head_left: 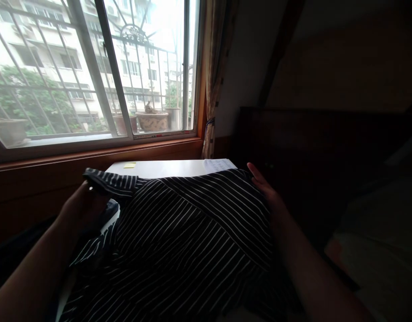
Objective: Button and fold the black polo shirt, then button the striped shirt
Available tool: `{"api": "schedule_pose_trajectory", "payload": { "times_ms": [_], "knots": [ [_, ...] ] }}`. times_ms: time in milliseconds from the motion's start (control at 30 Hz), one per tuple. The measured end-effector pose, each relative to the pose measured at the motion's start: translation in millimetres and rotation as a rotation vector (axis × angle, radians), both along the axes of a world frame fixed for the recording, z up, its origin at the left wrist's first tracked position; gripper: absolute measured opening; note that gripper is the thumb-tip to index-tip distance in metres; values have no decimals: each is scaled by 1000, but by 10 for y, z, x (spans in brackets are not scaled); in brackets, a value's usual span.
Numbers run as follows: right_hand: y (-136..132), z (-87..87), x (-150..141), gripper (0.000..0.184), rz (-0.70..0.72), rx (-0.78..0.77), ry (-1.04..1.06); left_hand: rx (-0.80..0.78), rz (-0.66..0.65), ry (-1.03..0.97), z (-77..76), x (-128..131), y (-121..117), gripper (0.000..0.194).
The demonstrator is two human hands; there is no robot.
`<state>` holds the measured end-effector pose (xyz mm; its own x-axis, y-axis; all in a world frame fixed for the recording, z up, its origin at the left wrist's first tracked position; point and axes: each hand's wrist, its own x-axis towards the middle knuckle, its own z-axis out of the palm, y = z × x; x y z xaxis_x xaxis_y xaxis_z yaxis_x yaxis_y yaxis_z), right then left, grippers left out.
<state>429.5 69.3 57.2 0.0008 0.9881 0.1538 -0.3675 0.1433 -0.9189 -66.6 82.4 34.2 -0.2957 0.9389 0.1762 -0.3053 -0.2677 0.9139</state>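
Note:
A black shirt with thin white stripes (pixel 192 223) spreads across the middle of the view, over the near part of a white table (pixel 159 167). At the left, my left hand (pixel 81 201) is closed on the end of a striped sleeve (pixel 115 182), which it holds out to the side. My right hand (pixel 268 194) grips the shirt's right edge near its upper corner, with a finger pointing up past the cloth. Some of its fingers are hidden in shadow and behind the fabric. Folds and creases run through the lower part of the shirt.
A yellow sticky note (pixel 129 165) and a printed paper sheet (pixel 219 164) lie on the table's far side. Beyond are a barred window (pixel 125 76), potted plants (pixel 152 120) and a tied curtain (pixel 210 120). Dark furniture (pixel 309 147) stands at the right.

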Motion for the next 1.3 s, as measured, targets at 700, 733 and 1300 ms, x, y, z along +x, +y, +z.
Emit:
{"api": "schedule_pose_trajectory", "payload": {
  "times_ms": [700,733,1300],
  "knots": [
    [198,221,-376,32,-70,180,142,272,-548,1692,-1269,1751,-1316,78],
    [188,239,-362,34,-74,171,143,259,-551,1681,-1302,1663,-1289,78],
    [-162,16,-639,43,122,10,221,260,558,1353,29,93,-314,27]
  ]
}}
